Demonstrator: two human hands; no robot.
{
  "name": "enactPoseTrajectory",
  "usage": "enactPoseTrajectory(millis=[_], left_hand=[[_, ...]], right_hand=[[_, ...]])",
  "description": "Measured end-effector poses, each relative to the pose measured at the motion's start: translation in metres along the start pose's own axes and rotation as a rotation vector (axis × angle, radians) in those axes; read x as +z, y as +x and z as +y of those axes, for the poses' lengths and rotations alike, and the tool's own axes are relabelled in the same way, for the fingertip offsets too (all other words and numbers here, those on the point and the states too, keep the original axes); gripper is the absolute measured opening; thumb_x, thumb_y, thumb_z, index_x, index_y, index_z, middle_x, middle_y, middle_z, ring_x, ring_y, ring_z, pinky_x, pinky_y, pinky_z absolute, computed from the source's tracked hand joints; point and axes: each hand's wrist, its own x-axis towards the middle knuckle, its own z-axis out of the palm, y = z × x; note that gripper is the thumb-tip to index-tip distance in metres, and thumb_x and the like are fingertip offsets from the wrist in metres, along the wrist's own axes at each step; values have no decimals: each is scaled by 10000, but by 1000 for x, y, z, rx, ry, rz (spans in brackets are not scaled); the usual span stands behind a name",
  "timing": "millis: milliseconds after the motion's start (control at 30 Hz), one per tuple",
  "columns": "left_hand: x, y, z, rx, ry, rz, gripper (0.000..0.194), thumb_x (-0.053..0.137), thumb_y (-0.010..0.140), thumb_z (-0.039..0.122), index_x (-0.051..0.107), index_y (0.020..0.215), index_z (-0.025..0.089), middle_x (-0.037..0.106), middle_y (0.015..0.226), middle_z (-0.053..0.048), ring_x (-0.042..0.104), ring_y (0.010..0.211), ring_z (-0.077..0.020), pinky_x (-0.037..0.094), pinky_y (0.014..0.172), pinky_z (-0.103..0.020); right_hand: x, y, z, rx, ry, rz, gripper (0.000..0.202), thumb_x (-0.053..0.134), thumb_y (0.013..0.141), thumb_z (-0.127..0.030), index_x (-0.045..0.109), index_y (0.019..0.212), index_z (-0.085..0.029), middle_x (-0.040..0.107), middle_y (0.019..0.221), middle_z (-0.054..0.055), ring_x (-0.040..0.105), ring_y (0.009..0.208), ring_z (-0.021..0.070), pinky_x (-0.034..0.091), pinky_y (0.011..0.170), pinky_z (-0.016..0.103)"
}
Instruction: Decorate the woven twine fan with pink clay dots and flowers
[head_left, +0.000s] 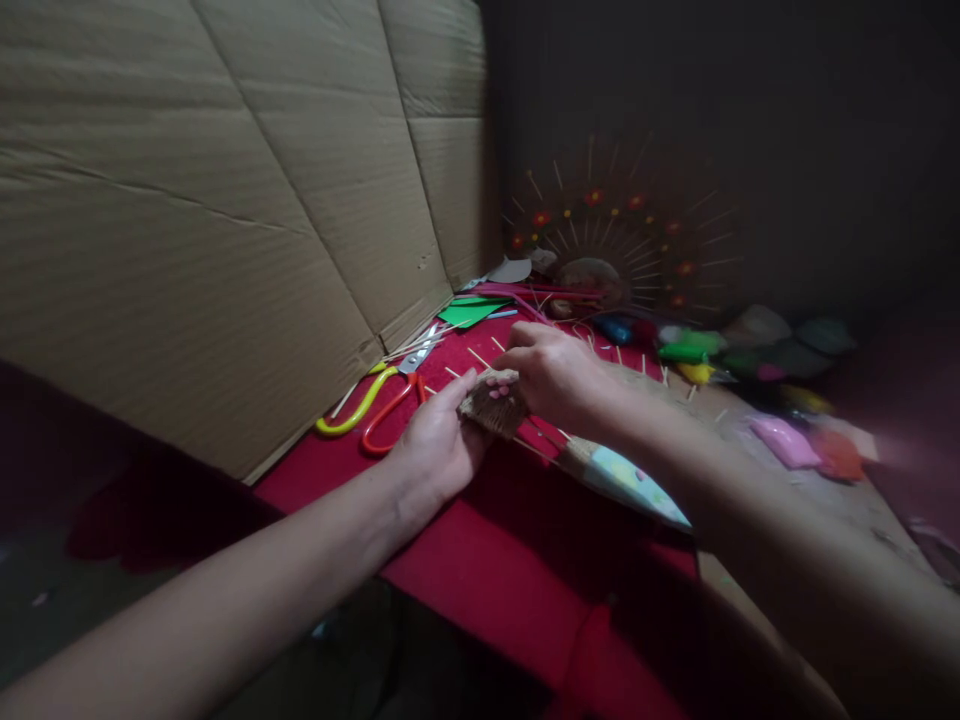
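My left hand [444, 440] holds a small brown twine-wrapped craft piece [487, 412], thumb along its upper edge and fingers beneath. Thin wooden sticks stick out from the piece on several sides. A little pink flower [498, 388] sits on its face. Over the piece's right side, my right hand [551, 365] is closed in a pinch, its fingertips hidden. To the left of my left hand lie scissors [412, 362] with one yellow and one red handle. Under my right forearm is a pale blue pointed piece [626, 480] with coloured spots.
A cardboard panel [240, 200] stands on the left, beside the red cloth [487, 560]. Green paper [472, 311] lies at the back. Behind it, a fan-shaped stick decoration [589, 280] bears red flowers. Packets of coloured clay-like material [784, 440] lie at the right.
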Motion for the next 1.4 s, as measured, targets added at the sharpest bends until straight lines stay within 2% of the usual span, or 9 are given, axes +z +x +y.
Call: enactPoseTrajectory(millis=[133, 233, 367, 500, 733, 900, 1067, 1233, 1400], left_hand=[[-1, 2, -1, 4, 44, -40, 337, 349, 947, 200, 621, 1050, 30, 718, 866, -148, 689, 784, -197, 554, 807, -336], [-1, 2, -2, -2, 37, -32, 369, 357, 942, 199, 569, 1177, 8, 705, 979, -185, 677, 914, -230, 529, 885, -374], [0, 1, -2, 15, 42, -28, 388, 366, 940, 186, 540, 1214, -25, 685, 1038, -215, 663, 965, -242, 511, 923, -374], [0, 1, -1, 19, 53, -50, 393, 363, 936, 173, 529, 1225, -34, 677, 1060, -219, 656, 979, -242, 512, 926, -369], [0, 2, -1, 14, 50, -41, 403, 361, 939, 184, 526, 1225, -48, 678, 1038, -223, 659, 959, -242, 514, 912, -364], [-1, 3, -2, 11, 15, -18, 366, 387, 936, 180, 550, 1194, -21, 691, 990, -198, 665, 913, -224, 513, 895, -357], [-3, 3, -3, 12, 34, -61, 316, 379, 939, 188, 612, 1068, 17, 703, 875, -152, 664, 781, -187, 534, 811, -329], [-3, 3, -3, 3, 31, -27, 283, 389, 934, 182, 633, 818, 97, 656, 664, -53, 603, 584, -123, 534, 661, -267], [-2, 4, -3, 31, -7, -5, 280, 393, 936, 164, 612, 765, 132, 633, 629, -12, 603, 587, -116, 526, 738, -280]], right_hand=[[-25, -22, 10, 100, 48, 30, 268, 460, 798, -45, 697, 894, -125, 611, 897, 98, 554, 746, 153, 371, 622, 258], [-47, -60, 25, 161, 25, -165, 184, 491, 836, -146, 649, 743, -144, 605, 738, 51, 518, 623, 126, 362, 580, 254], [-57, -112, 37, 322, 9, -367, 99, 578, 814, -272, 621, 759, -201, 601, 672, 3, 504, 583, 124, 332, 521, 240], [-46, -134, 28, 417, 113, -323, 101, 568, 829, -274, 628, 803, -197, 632, 724, 9, 540, 615, 127, 382, 552, 238], [-39, -133, 20, 396, 157, -192, 136, 549, 800, -159, 656, 721, -188, 668, 705, 12, 571, 607, 123, 420, 576, 237], [-41, -113, 23, 407, 254, -26, 110, 595, 805, -235, 663, 734, -185, 660, 685, 8, 584, 616, 126, 431, 565, 230], [-29, -56, 8, 318, 426, 78, 79, 617, 789, -215, 669, 749, -170, 661, 676, 1, 584, 615, 117, 422, 561, 221], [-6, -6, -2, 117, 372, 62, 35, 643, 752, -109, 675, 753, -122, 642, 694, 17, 550, 623, 104, 387, 590, 214], [4, 10, -3, 27, 218, -2, 93, 600, 764, -66, 683, 776, -106, 621, 761, 50, 534, 675, 121, 361, 619, 227]])
